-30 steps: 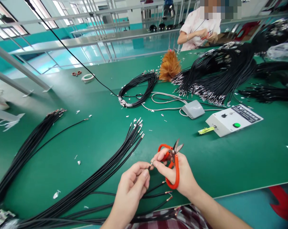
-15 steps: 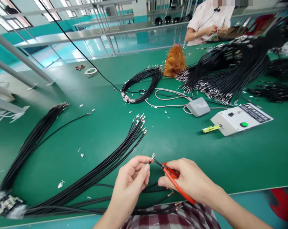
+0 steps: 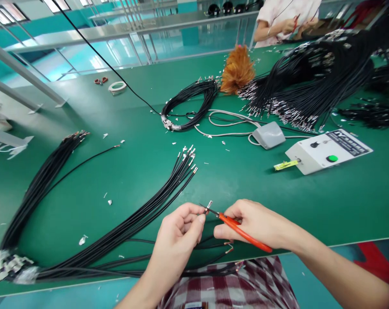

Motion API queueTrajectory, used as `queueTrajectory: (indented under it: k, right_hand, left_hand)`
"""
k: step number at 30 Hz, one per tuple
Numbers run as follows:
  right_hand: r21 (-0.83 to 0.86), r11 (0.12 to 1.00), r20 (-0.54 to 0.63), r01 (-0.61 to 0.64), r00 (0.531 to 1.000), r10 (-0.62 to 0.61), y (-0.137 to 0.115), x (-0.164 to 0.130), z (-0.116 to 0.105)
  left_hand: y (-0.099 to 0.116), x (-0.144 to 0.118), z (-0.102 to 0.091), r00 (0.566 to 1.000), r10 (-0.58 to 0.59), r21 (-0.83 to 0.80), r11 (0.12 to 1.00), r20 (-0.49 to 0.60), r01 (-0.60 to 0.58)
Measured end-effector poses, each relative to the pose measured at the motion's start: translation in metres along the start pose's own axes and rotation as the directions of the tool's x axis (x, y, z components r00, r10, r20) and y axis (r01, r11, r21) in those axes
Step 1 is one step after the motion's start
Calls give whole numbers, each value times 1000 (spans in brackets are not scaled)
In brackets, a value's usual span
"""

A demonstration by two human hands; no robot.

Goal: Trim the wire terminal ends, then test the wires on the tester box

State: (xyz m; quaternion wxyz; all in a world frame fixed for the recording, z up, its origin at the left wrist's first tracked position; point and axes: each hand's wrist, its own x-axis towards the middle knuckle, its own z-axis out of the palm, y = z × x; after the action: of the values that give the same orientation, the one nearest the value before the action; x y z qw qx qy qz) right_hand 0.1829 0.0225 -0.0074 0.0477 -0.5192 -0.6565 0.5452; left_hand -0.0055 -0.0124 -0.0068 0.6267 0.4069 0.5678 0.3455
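My left hand (image 3: 177,234) pinches the end of a thin black wire with a small metal terminal (image 3: 208,205) at its tip. My right hand (image 3: 255,223) grips red-handled scissors (image 3: 242,231), whose blades meet the wire just below the terminal. Both hands hover over the near edge of the green table (image 3: 310,206). A fanned bundle of black wires with metal tips (image 3: 156,206) lies just left of my hands. Loose wire ends (image 3: 220,249) lie under my hands.
A second black wire bundle (image 3: 36,189) lies at the left. Farther off are a coiled cable (image 3: 189,105), a grey foot pedal (image 3: 268,135), a white control box (image 3: 328,151), an orange duster (image 3: 236,71) and a large wire heap (image 3: 310,86). Another person (image 3: 287,21) works at the far side.
My right hand turned the scissors from upright to pointing left, and the blades came onto the wire end. The camera view shifted slightly upward across the table.
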Motion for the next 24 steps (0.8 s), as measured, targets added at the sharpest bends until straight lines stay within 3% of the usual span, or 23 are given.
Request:
queueTrajectory:
  k: [6, 11, 14, 20, 22, 24]
  right_hand:
    - [-62, 998, 63, -21, 998, 25, 1, 0, -1]
    - [-186, 980, -73, -76, 995, 63, -6, -3, 3]
    - [-154, 985, -68, -73, 996, 63, -3, -2, 5]
    - [26, 992, 5, -122, 993, 122, 22, -5, 3]
    - [213, 975, -27, -64, 997, 71, 21, -3, 6]
    - [436, 895, -160, 95, 987, -27, 14, 2, 12]
  left_hand:
    - [0, -1, 0, 1000, 25, 44, 999, -3, -25]
    - [0, -2, 1, 996, 77, 92, 993, -34, -73]
    - [-1, -2, 1, 994, 83, 64, 995, -68, -78]
    - [2, 1, -2, 992, 57, -48, 997, -111, -62]
    - [2, 2, -2, 992, 66, -43, 997, -106, -71]
    - [2, 2, 0, 994, 70, -18, 997, -89, -72]
